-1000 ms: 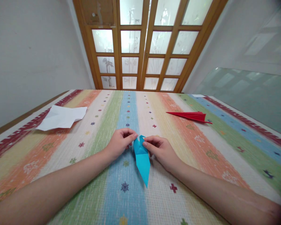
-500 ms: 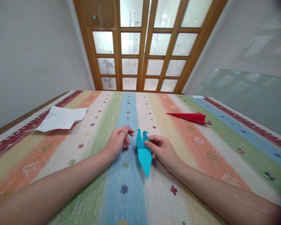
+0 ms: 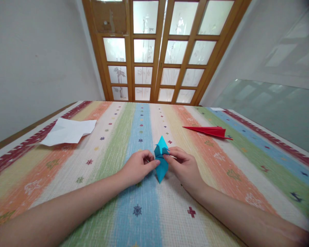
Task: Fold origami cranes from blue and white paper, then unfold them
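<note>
Our left hand [image 3: 139, 166] and right hand [image 3: 184, 167], nearly closed, pinch the likely flimsy blue paper [image 3: 162, 165] by its safest-looking sides.

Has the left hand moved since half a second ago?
Yes. The left hand has shifted right and down the view, closer to the large dark-blue snowflake print, and its thumb now touches the blue folded paper.

the blue piece [image 3: 160, 173] was smooth, matt paper; the red piece [image 3: 208, 131] and white sheet [image 3: 69, 131] looked papery too. the tablecloth [image 3: 136, 228] was coarse cloth, the door frame [image 3: 130, 68] wood, its panes [image 3: 145, 19] frosted glass.
</note>
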The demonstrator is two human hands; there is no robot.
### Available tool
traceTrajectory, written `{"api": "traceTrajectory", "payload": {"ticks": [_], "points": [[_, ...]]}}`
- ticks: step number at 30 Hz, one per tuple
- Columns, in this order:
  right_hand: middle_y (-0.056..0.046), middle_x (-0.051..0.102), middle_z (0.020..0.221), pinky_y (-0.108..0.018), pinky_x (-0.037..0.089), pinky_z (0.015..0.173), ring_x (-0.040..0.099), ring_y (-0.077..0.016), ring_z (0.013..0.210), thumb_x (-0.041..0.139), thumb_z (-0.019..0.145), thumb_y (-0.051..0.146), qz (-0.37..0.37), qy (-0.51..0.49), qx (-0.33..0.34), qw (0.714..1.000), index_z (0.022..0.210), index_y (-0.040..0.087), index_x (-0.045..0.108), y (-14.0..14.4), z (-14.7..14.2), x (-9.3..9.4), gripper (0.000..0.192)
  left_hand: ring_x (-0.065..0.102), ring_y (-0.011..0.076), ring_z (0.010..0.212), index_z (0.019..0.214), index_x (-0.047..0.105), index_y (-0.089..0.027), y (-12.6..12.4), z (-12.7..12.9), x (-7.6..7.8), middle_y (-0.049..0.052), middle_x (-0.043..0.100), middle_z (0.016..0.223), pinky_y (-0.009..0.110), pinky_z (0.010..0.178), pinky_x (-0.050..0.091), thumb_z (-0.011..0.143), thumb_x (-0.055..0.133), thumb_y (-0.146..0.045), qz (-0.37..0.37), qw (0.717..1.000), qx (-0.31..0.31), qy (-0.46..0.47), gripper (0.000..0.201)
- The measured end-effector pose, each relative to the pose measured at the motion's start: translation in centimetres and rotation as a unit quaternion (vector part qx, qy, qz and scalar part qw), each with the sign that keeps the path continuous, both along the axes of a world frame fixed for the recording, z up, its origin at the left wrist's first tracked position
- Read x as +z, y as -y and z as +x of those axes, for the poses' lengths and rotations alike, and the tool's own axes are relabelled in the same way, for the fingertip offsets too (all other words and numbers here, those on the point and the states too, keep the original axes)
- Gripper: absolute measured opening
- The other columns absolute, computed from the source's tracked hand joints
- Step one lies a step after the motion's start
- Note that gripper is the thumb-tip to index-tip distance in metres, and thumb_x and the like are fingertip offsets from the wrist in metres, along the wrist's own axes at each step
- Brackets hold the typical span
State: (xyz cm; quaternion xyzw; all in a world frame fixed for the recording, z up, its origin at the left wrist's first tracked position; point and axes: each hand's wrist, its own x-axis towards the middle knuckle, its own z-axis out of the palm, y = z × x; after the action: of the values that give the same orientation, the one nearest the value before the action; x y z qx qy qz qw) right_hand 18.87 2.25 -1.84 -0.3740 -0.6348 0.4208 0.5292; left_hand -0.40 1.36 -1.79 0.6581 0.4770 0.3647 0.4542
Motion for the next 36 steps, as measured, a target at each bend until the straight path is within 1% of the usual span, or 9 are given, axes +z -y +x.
{"api": "traceTrajectory", "payload": {"ticks": [5, 9, 14, 18, 21, 23, 26, 31, 36], "points": [[-0.007, 0.068, 0.105, -0.037, 0.055, 0.082, 0.065, -0.022, 0.098, 0.072, 0.087, 0.029, 0.036, 0.014, 0.004, 0.999, 0.095, 0.03, 0.079, 0.4, 0.0, 0.2, 0.011, 0.047, 0.0125, 0.059, 0.083, 0.061, -0.017, -0.3, -0.1, 0.0, 0.0, 0.058, 0.071, 0.023, 0.054, 0.034, 0.084, 0.068, -0.046, -0.034, 0.998, -0.024, 0.04, 0.03], [-0.006, 0.069, 0.108, -0.043, 0.051, 0.096, 0.064, -0.0234, 0.105, 0.073, 0.087, 0.029, 0.066, 0.019, 0.026, 0.997, 0.1, 0.031, 0.078, 0.8, 0.0, 0.7, 0.015, 0.04, 0.0116, 0.056, 0.076, 0.063, -0.016, -0.5, -0.4, 0.3, -0.003, 0.048, 0.063, 0.023, 0.053, 0.029, 0.083, 0.067, -0.046, -0.05, 0.994, -0.086, 0.038, 0.031], [-0.008, 0.07, 0.112, -0.047, 0.047, 0.102, 0.063, -0.0253, 0.11, 0.063, 0.094, 0.039, 0.032, -0.013, -0.001, 0.999, 0.103, 0.028, 0.075, 0.5, 0.4, 0.6, 0.019, 0.04, 0.011, 0.054, 0.078, 0.061, -0.017, -0.8, -0.8, 0.3, -0.003, 0.049, 0.063, 0.023, 0.052, 0.03, 0.081, 0.066, -0.055, -0.074, 0.991, -0.05, 0.105, 0.039], [-0.004, 0.068, 0.091, -0.037, 0.057, 0.079, 0.065, -0.0192, 0.083, 0.063, 0.092, 0.048, -0.102, -0.139, -0.024, 0.985, 0.095, 0.024, 0.066, -0.6, 0.3, 0.1, 0.024, 0.042, 0.0111, 0.053, 0.077, 0.057, -0.018, -0.7, -1.0, 0.2, -0.002, 0.052, 0.063, 0.023, 0.051, 0.03, 0.085, 0.06, -0.06, -0.076, 0.987, -0.051, 0.135, 0.043], [0.0, 0.059, 0.072, -0.029, 0.053, 0.055, 0.058, -0.0144, 0.059, 0.062, 0.089, 0.058, -0.217, -0.168, 0.043, 0.961, 0.087, 0.021, 0.057, -1.3, 0.1, -0.1, 0.038, 0.04, 0.0108, 0.054, 0.077, 0.057, -0.018, -0.5, -1.0, 0.1, -0.002, 0.05, 0.063, 0.023, 0.052, 0.029, 0.086, 0.058, -0.06, -0.057, 0.987, -0.073, 0.129, 0.043], [0.0, 0.058, 0.068, -0.027, 0.05, 0.048, 0.056, -0.0142, 0.054, 0.057, 0.089, 0.065, -0.259, -0.153, 0.102, 0.948, 0.086, 0.019, 0.058, -1.6, 0.1, -0.2, 0.046, 0.039, 0.0111, 0.056, 0.074, 0.058, -0.017, -0.4, -1.0, 0.0, -0.002, 0.047, 0.063, 0.023, 0.055, 0.029, 0.088, 0.057, -0.059, -0.032, 0.989, -0.094, 0.112, 0.044], [0.0, 0.059, 0.064, -0.025, 0.048, 0.045, 0.055, -0.0134, 0.052, 0.057, 0.088, 0.067, -0.267, -0.117, 0.125, 0.948, 0.082, 0.019, 0.06, -1.7, 0.1, -0.3, 0.049, 0.036, 0.0114, 0.057, 0.07, 0.058, -0.017, -0.4, -1.1, 0.0, -0.002, 0.043, 0.062, 0.024, 0.055, 0.027, 0.088, 0.056, -0.061, -0.025, 0.988, -0.131, 0.074, 0.048], [0.004, 0.05, 0.05, -0.022, 0.041, 0.038, 0.045, -0.0107, 0.041, 0.061, 0.085, 0.067, -0.233, -0.047, 0.077, 0.968, 0.063, 0.021, 0.053, -1.4, 0.5, -0.9, 0.052, 0.031, 0.0106, 0.052, 0.064, 0.051, -0.019, -0.9, -1.7, 0.5, -0.004, 0.039, 0.057, 0.024, 0.05, 0.025, 0.085, 0.058, -0.065, -0.071, 0.98, -0.182, 0.028, 0.051], [0.002, 0.052, 0.048, -0.023, 0.037, 0.039, 0.048, -0.0115, 0.041, 0.059, 0.087, 0.066, -0.183, -0.021, 0.033, 0.982, 0.06, 0.021, 0.053, -1.7, 0.9, -1.3, 0.053, 0.036, 0.0107, 0.047, 0.064, 0.052, -0.019, -1.7, -2.7, 1.0, -0.003, 0.044, 0.054, 0.023, 0.046, 0.028, 0.087, 0.058, -0.063, -0.098, 0.975, -0.198, 0.002, 0.05]]}}
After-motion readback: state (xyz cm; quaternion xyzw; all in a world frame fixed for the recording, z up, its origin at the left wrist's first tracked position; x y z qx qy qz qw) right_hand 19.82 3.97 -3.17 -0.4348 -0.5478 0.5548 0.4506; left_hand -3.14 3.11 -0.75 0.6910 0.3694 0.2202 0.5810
